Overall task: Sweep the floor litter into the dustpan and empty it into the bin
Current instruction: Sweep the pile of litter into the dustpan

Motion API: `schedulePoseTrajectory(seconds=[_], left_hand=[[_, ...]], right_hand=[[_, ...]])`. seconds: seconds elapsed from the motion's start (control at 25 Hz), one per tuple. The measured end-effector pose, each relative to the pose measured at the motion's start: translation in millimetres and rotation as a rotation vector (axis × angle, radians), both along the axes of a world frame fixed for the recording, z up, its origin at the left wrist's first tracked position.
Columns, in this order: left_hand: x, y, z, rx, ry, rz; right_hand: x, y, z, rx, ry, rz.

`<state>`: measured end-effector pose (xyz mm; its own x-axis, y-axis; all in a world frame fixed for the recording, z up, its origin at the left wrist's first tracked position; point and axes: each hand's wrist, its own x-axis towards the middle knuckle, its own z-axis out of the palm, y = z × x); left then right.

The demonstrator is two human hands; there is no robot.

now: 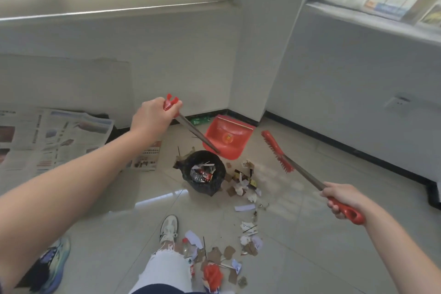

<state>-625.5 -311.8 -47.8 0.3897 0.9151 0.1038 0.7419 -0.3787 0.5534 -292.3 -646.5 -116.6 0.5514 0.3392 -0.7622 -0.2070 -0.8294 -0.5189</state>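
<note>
My left hand [152, 117] grips the red top of a long metal handle, and the red dustpan [228, 138] hangs at its far end, tilted just beyond the bin. The bin [204, 175] is small, lined with a black bag, and holds wrappers and paper. My right hand [340, 199] holds the red grip of the broom, whose red head [275, 150] is lifted off the floor to the right of the dustpan. Litter [243, 184] of paper and cardboard scraps lies right of the bin, and more scraps [222, 258] are scattered near my feet.
Newspapers [55, 136] are spread on the floor at the left by the wall. A white pillar and wall with black skirting [334, 136] close the corner behind the dustpan. My white shoe [169, 227] stands mid-floor; another person's colourful shoe [51, 262] is at the lower left.
</note>
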Motion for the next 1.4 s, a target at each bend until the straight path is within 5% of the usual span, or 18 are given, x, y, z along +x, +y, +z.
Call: schedulePoseTrajectory(seconds=[0.24, 0.64, 1.04, 1.4], left_hand=[[-8, 145, -11, 0.133, 0.118, 0.005], [-51, 312, -67, -0.026, 0.289, 0.120], [-71, 299, -117, -0.109, 0.522, 0.269], [-44, 287, -138, -0.192, 0.553, 0.439]], right_hand=[[13, 138, -11, -0.055, -0.028, 0.141], [2, 404, -61, -0.167, -0.028, 0.418], [18, 576, -119, -0.217, -0.141, 0.815], [107, 566, -111, -0.357, -0.283, 1.322]])
